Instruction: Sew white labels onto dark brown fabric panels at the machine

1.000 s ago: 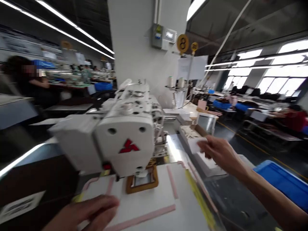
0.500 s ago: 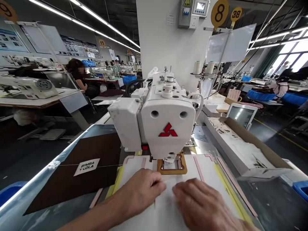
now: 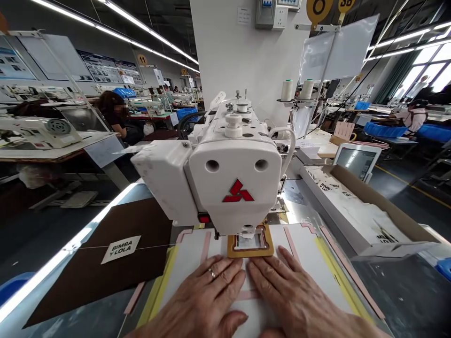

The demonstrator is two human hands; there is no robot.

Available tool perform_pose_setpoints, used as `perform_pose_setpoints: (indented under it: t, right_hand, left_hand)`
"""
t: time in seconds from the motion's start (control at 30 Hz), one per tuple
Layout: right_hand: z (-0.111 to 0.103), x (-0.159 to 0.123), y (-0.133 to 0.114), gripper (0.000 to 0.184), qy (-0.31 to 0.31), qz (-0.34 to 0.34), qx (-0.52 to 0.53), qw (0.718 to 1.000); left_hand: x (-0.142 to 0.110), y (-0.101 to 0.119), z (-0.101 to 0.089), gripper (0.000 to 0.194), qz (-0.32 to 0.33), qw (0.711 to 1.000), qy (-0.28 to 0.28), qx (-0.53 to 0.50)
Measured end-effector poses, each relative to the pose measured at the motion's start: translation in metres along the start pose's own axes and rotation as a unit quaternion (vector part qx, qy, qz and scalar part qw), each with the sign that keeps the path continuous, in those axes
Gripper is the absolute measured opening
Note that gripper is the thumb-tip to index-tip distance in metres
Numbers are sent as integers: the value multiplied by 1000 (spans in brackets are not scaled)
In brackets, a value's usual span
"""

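My left hand (image 3: pixel 213 288) lies flat on a white board (image 3: pixel 192 256), fingers stretched out, a ring on one finger. Beside it, my right hand (image 3: pixel 287 288) rests the same way, with its fingers pointing at the machine. Both sets of fingertips are just in front of a brass-coloured clamp frame (image 3: pixel 250 252) under the head of a white sewing machine (image 3: pixel 234 180). Something white shows inside the frame; I cannot tell what it is. Pink and yellow strips run along the board. Neither hand holds anything.
A brown fabric piece (image 3: pixel 141 270) lies at left, with a white printed label (image 3: pixel 120 249) and a thread crossing it. To the right stands a cardboard box (image 3: pixel 352 230) of similar labels, with a tablet-like screen (image 3: pixel 355 159) behind. Thread cones (image 3: pixel 287 90) stand farther back.
My hands have gone from curled fingers to lying flat on the board. My right hand was blurred before. The view has tipped down slightly. The brown fabric stays at the left.
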State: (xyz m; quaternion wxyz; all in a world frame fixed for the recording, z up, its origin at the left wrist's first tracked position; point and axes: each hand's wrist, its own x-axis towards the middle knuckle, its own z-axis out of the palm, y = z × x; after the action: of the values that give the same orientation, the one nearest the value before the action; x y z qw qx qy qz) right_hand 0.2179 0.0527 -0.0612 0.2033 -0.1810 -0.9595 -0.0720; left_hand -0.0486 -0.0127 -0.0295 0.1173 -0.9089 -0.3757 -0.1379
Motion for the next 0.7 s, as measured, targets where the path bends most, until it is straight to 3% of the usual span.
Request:
perform_pose_setpoints:
  t: [0.2,0.37,0.5,0.6,0.7]
  right_hand:
    - [-8,-9,-2,51,-13,-44,-38,998]
    - [3,-11,2,77,25,-13,4,1000]
    - [20,-26,4,75,40,78,44,995]
    - [17,-29,6,87,9,86,26,996]
    - [-2,-20,7,83,-49,62,-7,997]
  left_hand:
    - [-3,-6,2,55,36,998,-53,-7]
    - [-12,-6,8,75,-24,999,-19,-24]
    - [-14,-8,10,79,-30,999,-18,-25]
    - [-12,-10,9,84,-36,999,-22,-30]
    - [-9,-10,7,87,-41,998,-25,-42]
